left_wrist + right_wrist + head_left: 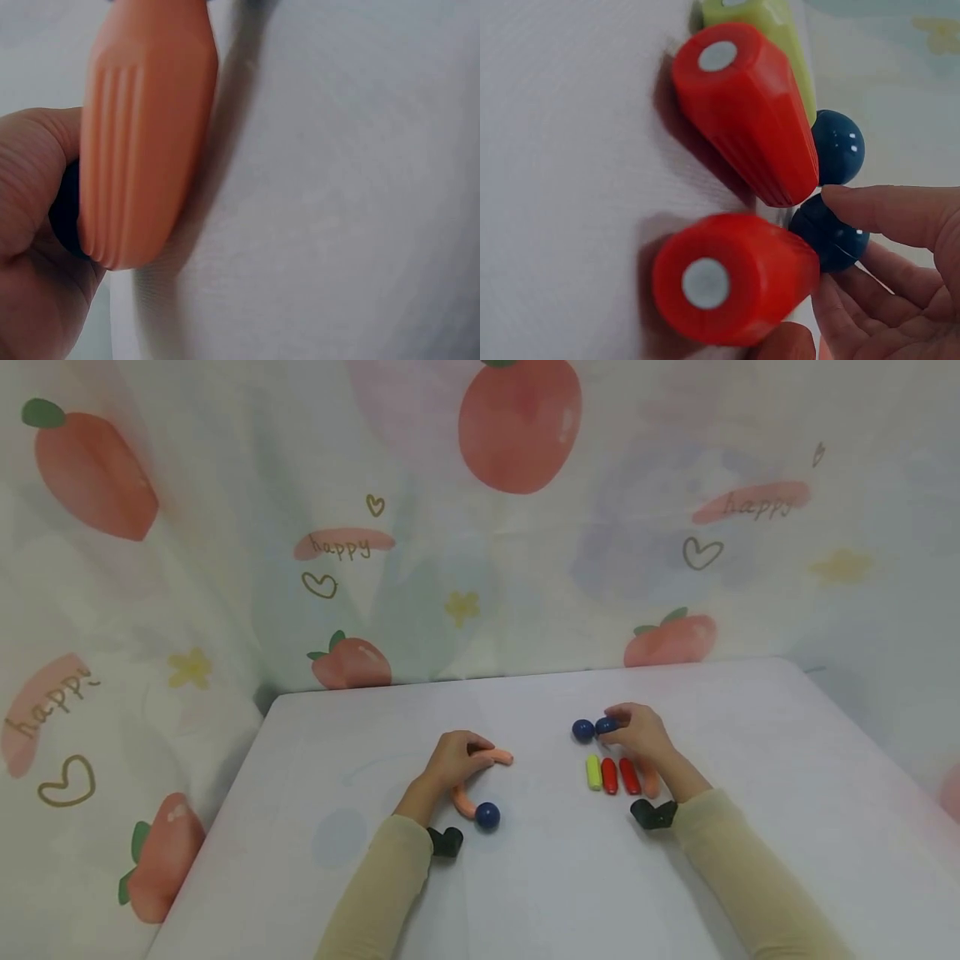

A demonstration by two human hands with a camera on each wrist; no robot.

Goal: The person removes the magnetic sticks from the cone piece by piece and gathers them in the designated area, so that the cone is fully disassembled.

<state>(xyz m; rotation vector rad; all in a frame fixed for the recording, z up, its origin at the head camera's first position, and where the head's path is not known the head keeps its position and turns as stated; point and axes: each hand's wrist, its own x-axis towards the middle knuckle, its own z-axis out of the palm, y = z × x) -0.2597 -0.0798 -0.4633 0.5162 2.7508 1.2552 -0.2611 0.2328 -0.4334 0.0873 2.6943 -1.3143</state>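
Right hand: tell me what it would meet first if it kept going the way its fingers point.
The right hand pinches one blue ball; straight beyond, the other blue ball comes first, close beside it, though whether they touch is unclear.

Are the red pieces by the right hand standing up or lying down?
Lying down: both red pieces rest lengthwise on the table.
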